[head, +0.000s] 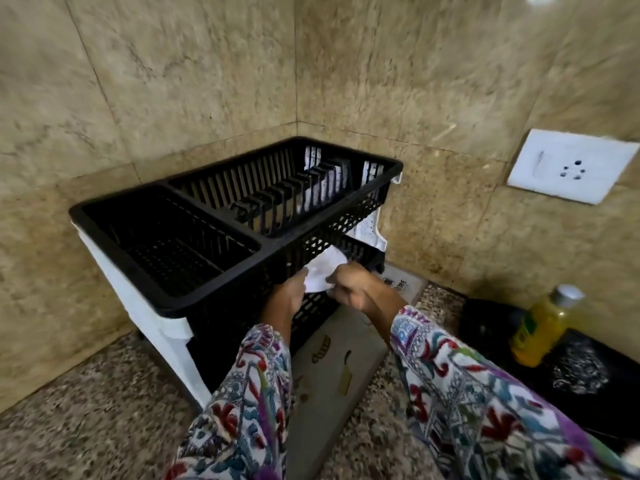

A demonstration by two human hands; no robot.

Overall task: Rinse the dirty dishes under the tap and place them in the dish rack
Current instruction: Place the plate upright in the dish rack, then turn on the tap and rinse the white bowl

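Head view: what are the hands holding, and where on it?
Both the left hand and right hand grip a white dish by its near edge, at the dish rack's lower tier.

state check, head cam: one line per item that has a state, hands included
dish rack: upright in the wall corner, top tier holds no dishes
white dish: held at the lower tier's opening, partly under the top tier
left hand: grips the white dish's left edge
right hand: fingers curled on the dish's right edge
yellow bottle: upright, cap on
wall switch: position unclear
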